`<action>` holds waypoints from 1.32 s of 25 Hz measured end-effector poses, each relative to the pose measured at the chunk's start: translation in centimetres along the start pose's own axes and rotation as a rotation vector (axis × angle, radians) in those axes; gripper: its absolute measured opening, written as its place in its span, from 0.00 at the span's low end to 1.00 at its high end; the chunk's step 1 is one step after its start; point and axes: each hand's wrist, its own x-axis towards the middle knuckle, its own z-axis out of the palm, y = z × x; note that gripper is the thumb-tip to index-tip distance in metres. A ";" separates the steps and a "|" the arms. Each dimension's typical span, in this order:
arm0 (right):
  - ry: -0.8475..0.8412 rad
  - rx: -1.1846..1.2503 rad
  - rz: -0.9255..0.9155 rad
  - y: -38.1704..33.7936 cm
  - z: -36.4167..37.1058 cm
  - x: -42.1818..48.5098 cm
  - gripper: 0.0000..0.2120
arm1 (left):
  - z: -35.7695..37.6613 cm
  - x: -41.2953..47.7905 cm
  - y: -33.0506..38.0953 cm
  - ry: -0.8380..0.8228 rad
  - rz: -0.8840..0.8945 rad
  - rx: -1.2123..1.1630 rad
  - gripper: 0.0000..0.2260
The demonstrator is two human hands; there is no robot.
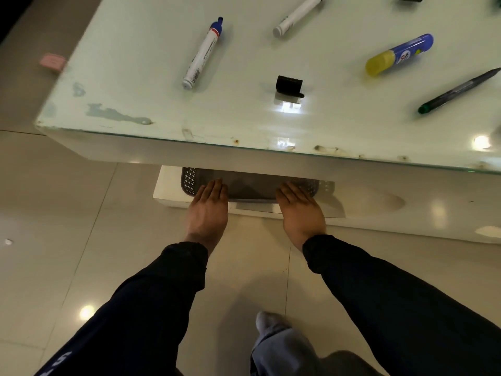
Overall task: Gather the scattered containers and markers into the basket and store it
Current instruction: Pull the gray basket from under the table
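Basket [254, 188] sits on the lower shelf; left hand [207, 210] and right hand [301, 210] rest flat, fingers extended, against it; marker labels unreadable.

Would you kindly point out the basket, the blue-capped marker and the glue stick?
basket [189, 181], head view, perforated left wall.
blue-capped marker [202, 54], head view, middle of white barrel.
glue stick [406, 51], head view, blue body.

marker [202, 54] print blurred, no legible txt

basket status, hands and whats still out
Left hand and right hand flat on grey basket, under the table. Blue-capped marker, glue stick, green pen ungathered. Nothing blocking.
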 end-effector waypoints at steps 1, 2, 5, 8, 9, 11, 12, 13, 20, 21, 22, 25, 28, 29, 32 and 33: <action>-0.009 -0.002 -0.013 -0.2 -0.9 -0.8 0.28 | -0.5 -1.1 0.2 0.001 0.006 0.002 0.26; -0.028 0.000 -0.018 -0.5 -2.0 -1.9 0.28 | -1.3 -2.3 0.5 0.000 0.009 -0.003 0.25; -0.123 0.011 -0.016 -1.5 -6.0 -5.9 0.27 | -4.6 -6.6 1.4 -0.086 -0.006 -0.036 0.25; -0.226 0.105 0.013 -3.1 -12.3 -10.7 0.28 | -10.1 -12.3 3.1 -0.224 -0.033 -0.080 0.24; -0.276 0.139 0.013 -4.0 -15.3 -12.7 0.28 | -12.7 -14.8 3.6 -0.261 -0.031 -0.080 0.24; -0.348 0.164 0.022 -5.6 -20.6 -16.7 0.28 | -17.9 -19.6 4.6 -0.322 -0.015 -0.070 0.23; -0.343 0.178 0.032 -6.2 -23.2 -18.7 0.27 | -20.7 -21.6 4.9 -0.344 -0.008 -0.074 0.23; -0.343 0.190 0.043 -6.9 -25.4 -20.7 0.26 | -23.3 -23.4 5.4 -0.370 -0.003 -0.080 0.22; -0.304 0.247 0.157 -9.2 -43.1 -31.9 0.26 | -42.5 -33.5 10.0 -0.396 0.098 -0.031 0.15; -0.274 0.245 0.178 -9.0 -44.8 -32.6 0.25 | -44.6 -33.4 10.7 -0.382 0.122 -0.008 0.15; -0.235 0.249 0.199 -8.4 -46.0 -33.2 0.25 | -46.2 -33.1 11.4 -0.365 0.142 0.006 0.15; -0.115 0.230 0.283 -4.8 -49.4 -34.0 0.24 | -50.5 -30.6 15.4 -0.295 0.220 0.046 0.15; -0.046 0.182 0.358 2.0 -51.9 -33.7 0.26 | -53.4 -25.6 21.5 -0.211 0.324 0.067 0.15; -0.036 0.161 0.394 4.9 -52.7 -33.6 0.27 | -54.1 -23.5 24.1 -0.189 0.361 0.070 0.15; -0.007 0.130 0.494 14.1 -54.0 -32.9 0.27 | -55.4 -17.2 32.2 -0.147 0.432 0.061 0.14; 0.001 0.136 0.515 17.8 -54.2 -32.5 0.26 | -55.3 -14.8 35.3 -0.142 0.447 0.060 0.13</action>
